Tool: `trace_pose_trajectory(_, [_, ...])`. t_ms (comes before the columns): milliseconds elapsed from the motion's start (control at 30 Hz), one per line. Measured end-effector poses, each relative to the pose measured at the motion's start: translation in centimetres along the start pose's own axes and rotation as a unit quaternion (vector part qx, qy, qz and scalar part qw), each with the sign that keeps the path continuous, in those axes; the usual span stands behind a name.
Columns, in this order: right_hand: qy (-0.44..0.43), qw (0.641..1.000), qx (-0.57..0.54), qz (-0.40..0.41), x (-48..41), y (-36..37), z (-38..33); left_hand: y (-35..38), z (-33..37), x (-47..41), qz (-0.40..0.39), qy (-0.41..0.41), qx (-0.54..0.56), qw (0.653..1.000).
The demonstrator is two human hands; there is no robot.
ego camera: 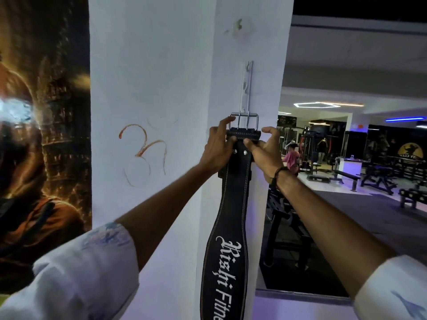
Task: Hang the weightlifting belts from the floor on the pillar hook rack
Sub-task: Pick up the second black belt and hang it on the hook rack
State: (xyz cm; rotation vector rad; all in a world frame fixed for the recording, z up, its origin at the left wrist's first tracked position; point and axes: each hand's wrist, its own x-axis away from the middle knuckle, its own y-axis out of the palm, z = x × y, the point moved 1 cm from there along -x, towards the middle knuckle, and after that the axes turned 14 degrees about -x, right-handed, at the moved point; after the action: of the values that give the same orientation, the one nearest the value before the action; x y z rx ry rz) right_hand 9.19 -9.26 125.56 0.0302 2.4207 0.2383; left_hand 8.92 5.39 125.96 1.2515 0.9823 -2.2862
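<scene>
The black belt (227,218) is pinched at its top by the left hand (216,147) and right hand (265,153); its buckle (243,120) (two-pronged) should be slipped squarely over the hook rack (247,86) on the pillar (161,65).

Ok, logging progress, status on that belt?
Both hands gripping belt top. Buckle at rack's lowest hook. Nothing in the way.

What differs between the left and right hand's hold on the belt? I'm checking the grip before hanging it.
The left hand reaches a finger up to the metal buckle; the right hand stays below it, on the leather. The right wrist wears a dark band; the left wrist is bare. Both pinch the top of the black belt against the pillar, below the hook rack.
</scene>
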Motion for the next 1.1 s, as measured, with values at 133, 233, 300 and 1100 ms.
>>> trace_pose_trajectory(133, [-0.041, 0.997, 0.063, -0.022, -0.3, -0.7, -0.4, 1.0, -0.4, -1.5, -0.053, -0.023, 0.004, 0.998])
trace_pose_trajectory(233, [-0.089, 0.987, 0.135, -0.001, -1.1, -0.8, -0.4, 1.9, -0.6, -2.5, -0.059, -0.011, 0.010, 0.998])
trace_pose_trajectory(300, [-0.110, 0.978, 0.175, -0.002, -1.9, -0.8, -0.1, 2.5, -0.9, -2.9, -0.058, -0.018, 0.018, 0.998])
trace_pose_trajectory(1100, [-0.061, 0.981, 0.179, -0.040, -13.3, -0.8, 2.4, 6.8, -3.8, -11.5, 0.012, -0.073, 0.009, 0.997])
